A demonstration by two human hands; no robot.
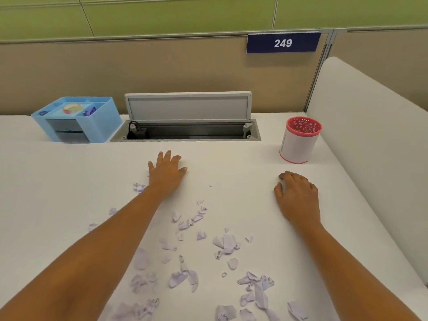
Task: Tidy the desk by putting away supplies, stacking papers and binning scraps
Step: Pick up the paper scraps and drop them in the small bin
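Binning step, it seems: left hand [168, 174] flat, fingers spread; right hand [297, 195] curled, contents unclear. Next, probably gather paper scraps [228, 244] by the tabletop's front edge into the pink mesh bin [298, 144].

Office cubicle, partition panels [162, 72], desk number plate [283, 43], cable hatch [187, 126]

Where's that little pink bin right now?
In the head view, the pink bin stands at the far right of the desk, next to the white side panel, right of the open cable hatch and beyond the right hand.
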